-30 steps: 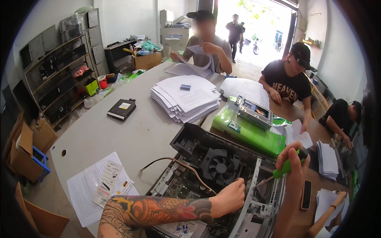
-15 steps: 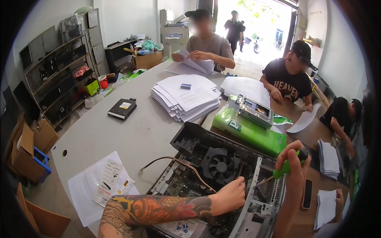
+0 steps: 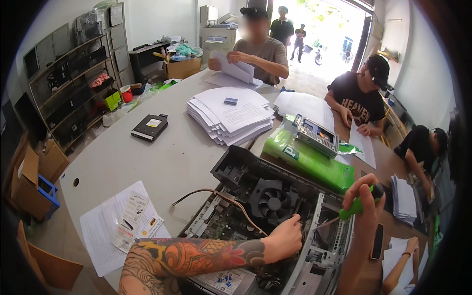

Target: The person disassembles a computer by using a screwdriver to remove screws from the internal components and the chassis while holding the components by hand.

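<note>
An opened desktop computer case (image 3: 320, 216) lies in front of me, its black fan (image 3: 274, 202) and circuit board exposed. My left hand (image 3: 285, 239) reaches across the case, fingers bent together beside the metal drive bay; what they grip, if anything, is hidden. In my right hand (image 3: 366, 201) is a screwdriver (image 3: 350, 210) with a green and black handle, its shaft pointing left and down over the bay. A loose brown cable (image 3: 231, 199) arches over the case's left edge. Small blue pieces (image 3: 225, 281) rest on a pale labelled unit below my left forearm.
Beyond the case stand a paper stack (image 3: 231, 115) and a green pack (image 3: 305, 162) with a metal-framed drive (image 3: 317, 136) on top. An optical drive (image 3: 149, 127) and papers (image 3: 110, 236) lie left. A phone (image 3: 377, 242) is at right. Several people handle papers around the table.
Both my hands and the screwdriver stay almost in place. The view shifts slightly. At right, a co-worker draws a sheet closer; across the table another lifts folded papers.
</note>
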`<state>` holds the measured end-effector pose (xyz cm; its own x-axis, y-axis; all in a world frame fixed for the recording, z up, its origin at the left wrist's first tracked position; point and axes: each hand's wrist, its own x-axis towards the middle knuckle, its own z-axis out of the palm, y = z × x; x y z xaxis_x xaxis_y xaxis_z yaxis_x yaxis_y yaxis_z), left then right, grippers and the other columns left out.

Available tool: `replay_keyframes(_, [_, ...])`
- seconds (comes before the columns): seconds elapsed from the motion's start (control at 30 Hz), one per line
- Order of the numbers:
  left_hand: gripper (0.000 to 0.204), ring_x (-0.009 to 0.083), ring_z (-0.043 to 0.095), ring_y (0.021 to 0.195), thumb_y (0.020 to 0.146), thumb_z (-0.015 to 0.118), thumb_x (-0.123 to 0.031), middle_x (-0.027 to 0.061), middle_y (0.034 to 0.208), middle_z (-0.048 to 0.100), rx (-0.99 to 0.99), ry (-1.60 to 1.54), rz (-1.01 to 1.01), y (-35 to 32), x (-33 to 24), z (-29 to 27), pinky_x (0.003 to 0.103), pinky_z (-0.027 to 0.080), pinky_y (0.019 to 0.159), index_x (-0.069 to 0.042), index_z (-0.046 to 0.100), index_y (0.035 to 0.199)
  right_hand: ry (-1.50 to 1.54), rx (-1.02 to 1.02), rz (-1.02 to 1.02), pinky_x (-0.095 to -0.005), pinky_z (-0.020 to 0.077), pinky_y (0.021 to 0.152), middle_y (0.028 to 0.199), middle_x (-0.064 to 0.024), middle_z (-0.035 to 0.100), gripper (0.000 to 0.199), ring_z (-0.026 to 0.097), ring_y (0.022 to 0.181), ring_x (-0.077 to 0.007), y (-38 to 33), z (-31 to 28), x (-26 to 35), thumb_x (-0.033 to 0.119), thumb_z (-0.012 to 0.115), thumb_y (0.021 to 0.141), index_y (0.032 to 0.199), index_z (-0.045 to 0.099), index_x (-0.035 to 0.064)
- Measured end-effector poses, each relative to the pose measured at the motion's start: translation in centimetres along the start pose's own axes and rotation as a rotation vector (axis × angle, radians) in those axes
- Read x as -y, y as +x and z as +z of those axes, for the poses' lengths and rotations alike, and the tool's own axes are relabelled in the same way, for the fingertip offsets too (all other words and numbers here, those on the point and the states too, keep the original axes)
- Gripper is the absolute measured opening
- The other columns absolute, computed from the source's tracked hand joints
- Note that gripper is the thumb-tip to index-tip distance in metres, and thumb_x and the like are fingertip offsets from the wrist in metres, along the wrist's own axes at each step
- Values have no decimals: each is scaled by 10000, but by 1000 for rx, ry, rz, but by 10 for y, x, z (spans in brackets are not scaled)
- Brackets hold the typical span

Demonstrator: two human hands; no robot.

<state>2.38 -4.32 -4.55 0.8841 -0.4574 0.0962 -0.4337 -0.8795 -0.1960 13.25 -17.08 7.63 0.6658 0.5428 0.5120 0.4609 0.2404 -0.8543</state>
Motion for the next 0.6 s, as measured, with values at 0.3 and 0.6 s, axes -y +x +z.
replay_keyframes(0.3, [153,207,604,870,774,629,-221,16,730,665,12,-7,60,-3,5,-7,378,345,970,-105,724,749,-11,-1,-24,-237,425,508,609,-76,575,360,559,537,-126,-1,-3,0,354,620,944,864,548,10])
replay_keyframes(0.6, [165,217,607,880,773,630,-226,15,739,665,5,41,74,0,6,-10,415,299,1070,-85,710,736,-21,-6,-12,-236,425,512,611,-72,573,356,558,543,-122,-1,1,2,347,626,942,859,547,10])
